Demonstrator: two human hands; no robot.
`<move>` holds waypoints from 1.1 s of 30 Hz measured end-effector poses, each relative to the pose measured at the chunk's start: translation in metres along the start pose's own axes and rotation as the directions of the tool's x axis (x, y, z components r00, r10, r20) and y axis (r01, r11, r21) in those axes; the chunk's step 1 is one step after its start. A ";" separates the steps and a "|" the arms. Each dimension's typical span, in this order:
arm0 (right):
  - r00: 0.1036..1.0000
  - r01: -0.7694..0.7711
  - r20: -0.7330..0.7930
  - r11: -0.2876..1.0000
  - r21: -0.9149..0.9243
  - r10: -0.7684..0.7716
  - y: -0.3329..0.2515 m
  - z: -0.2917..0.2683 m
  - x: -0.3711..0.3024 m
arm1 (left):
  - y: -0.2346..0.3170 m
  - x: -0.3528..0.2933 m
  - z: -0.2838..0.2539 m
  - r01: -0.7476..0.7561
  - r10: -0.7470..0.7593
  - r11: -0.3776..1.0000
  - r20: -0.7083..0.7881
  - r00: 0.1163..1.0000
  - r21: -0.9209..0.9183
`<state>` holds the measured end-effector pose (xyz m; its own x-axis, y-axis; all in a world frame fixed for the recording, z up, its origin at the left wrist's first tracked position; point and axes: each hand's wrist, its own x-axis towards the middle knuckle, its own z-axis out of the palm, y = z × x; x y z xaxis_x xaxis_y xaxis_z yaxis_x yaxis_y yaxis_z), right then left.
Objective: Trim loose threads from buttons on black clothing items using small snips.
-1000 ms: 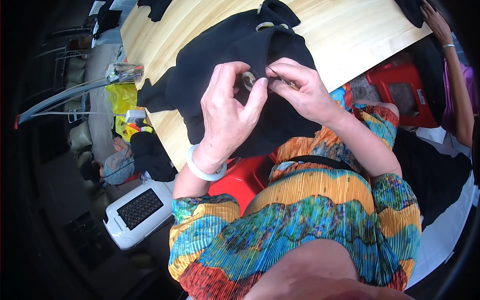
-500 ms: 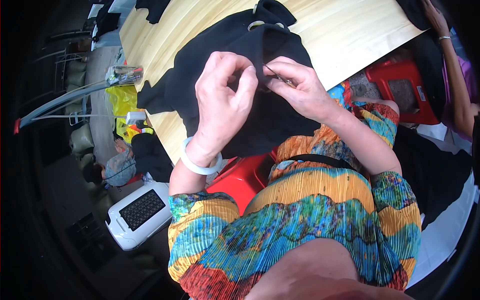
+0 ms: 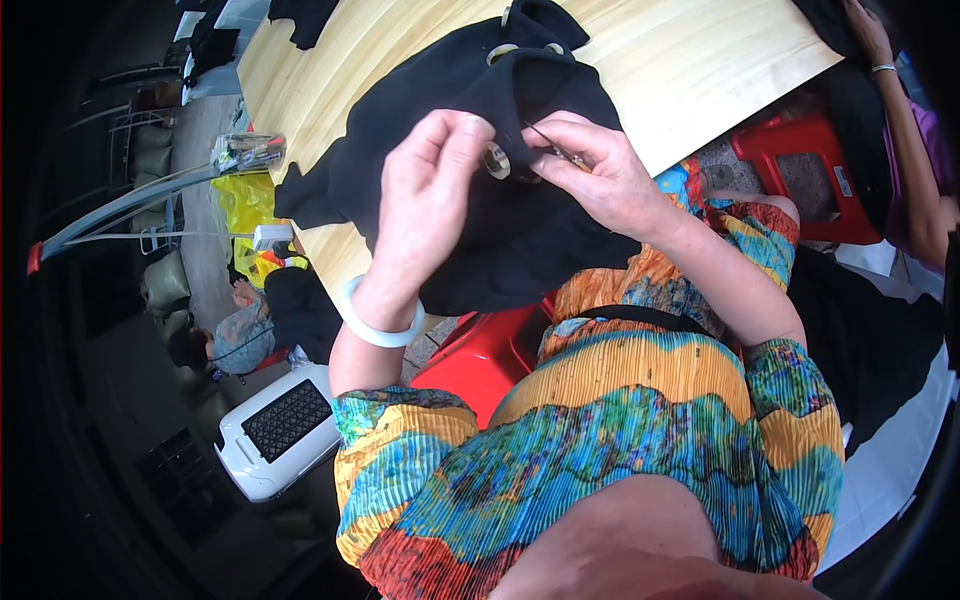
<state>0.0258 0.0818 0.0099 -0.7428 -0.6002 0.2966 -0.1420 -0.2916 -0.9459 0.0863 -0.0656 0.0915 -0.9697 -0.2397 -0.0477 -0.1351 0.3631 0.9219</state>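
Observation:
A black garment (image 3: 440, 110) is spread over the table's near edge, with large pale-rimmed buttons along its far part. Between my hands a round, shiny button (image 3: 496, 160) shows against the dark cloth. My left hand (image 3: 430, 185), a white bangle (image 3: 380, 318) at its wrist, is pinched at thumb and forefinger just left of that button. Whatever the pinch holds is too fine to make out. On the button's other side, my right hand (image 3: 600, 180) grips a slim, pointed metal tool (image 3: 560, 148), its tip toward the cloth. My fingers hide the tool's exact kind.
The pale wooden table (image 3: 700, 70) fills the far side. To the right are a red stool (image 3: 800, 180) and another person's arm (image 3: 910, 150). A metal arm with a clear container (image 3: 248, 151) juts in at left, above a yellow bag (image 3: 240, 205). A white case (image 3: 275, 430) stands lower left.
My left hand has drawn a little left and its curled fingers have turned, leaving the button between my hands in view. The right hand keeps its place with the tool.

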 end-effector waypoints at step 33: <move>0.977 -0.061 -0.211 0.993 -0.100 0.039 -0.014 -0.025 -0.016 | -0.003 0.006 0.003 0.134 -0.111 0.956 0.099 0.989 -0.259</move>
<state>0.0238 0.1142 0.0149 -0.8692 -0.4401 0.2254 -0.1614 -0.1783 -0.9706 0.0807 -0.0654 0.0873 -0.9639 -0.1884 -0.1880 -0.2062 0.0817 0.9751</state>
